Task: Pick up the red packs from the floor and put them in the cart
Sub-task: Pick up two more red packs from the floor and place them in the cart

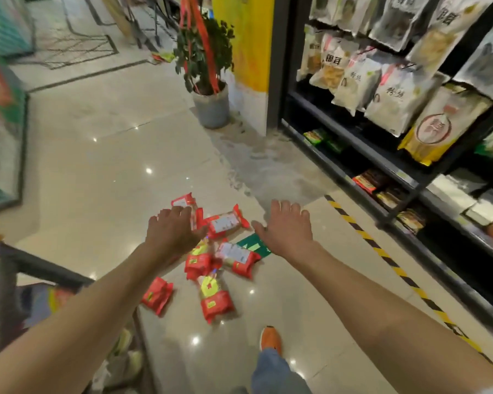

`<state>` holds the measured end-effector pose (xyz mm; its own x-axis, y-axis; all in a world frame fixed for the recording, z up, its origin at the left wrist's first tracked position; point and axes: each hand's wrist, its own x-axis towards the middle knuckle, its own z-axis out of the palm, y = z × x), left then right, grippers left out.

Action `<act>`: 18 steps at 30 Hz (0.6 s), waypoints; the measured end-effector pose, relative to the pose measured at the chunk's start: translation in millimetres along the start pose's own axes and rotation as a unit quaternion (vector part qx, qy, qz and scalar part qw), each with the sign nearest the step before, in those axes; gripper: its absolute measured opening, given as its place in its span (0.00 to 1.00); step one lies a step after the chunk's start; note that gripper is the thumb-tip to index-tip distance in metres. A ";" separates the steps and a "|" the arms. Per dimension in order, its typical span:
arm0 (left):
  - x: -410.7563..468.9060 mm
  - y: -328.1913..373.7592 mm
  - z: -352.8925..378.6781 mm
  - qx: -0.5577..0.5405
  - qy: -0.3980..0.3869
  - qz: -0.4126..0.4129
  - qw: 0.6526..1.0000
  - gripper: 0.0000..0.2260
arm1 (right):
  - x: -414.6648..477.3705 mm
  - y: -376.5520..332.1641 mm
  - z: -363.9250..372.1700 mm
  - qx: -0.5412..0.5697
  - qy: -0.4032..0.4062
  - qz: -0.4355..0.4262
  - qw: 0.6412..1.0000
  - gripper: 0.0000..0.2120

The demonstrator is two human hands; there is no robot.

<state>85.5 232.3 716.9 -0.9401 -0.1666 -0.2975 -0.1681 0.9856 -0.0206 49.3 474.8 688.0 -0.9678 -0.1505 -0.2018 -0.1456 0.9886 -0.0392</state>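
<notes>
Both hands, left [172, 231] and right [286, 227], empty, fingers spread above red packs [228, 223] scattered on floor [111, 166]. Best grabbing far packs first; cart [40, 268] near left.

Red packs [214, 268], yellow-black striped floor tape [382, 251]

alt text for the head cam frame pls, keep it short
Both hands, left hand and right hand, reach out open and empty over a scatter of red packs on the glossy tile floor of a shop aisle. The cart edge sits lower left; stocked shelves run along the right, with a potted plant ahead.
</notes>
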 end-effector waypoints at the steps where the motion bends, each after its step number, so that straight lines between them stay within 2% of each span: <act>1: 4.7 -4.5 3.8 -0.004 -0.004 -0.012 1.000 0.36 | 10.7 -4.5 1.6 -0.002 -0.002 -0.013 1.000 0.37; 6: 38.9 -20.5 17.4 -0.022 -0.012 -0.057 0.998 0.36 | 67.1 -18.7 8.5 -0.017 -0.019 -0.057 0.998 0.37; 12: 78.3 -41.4 42.2 -0.036 -0.056 -0.090 0.994 0.37 | 128.6 -48.1 30.6 -0.035 -0.064 -0.094 0.993 0.37; 18: 138.5 -84.9 78.0 -0.041 -0.098 -0.088 0.990 0.38 | 195.4 -98.3 65.0 -0.027 -0.109 -0.087 0.990 0.40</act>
<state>-7.3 127.9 603.0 -0.8192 -0.3193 -0.4764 -0.3561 0.9343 -0.0137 -112.2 347.7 588.8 -0.8611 -0.3102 -0.4028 -0.3219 0.9459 -0.0403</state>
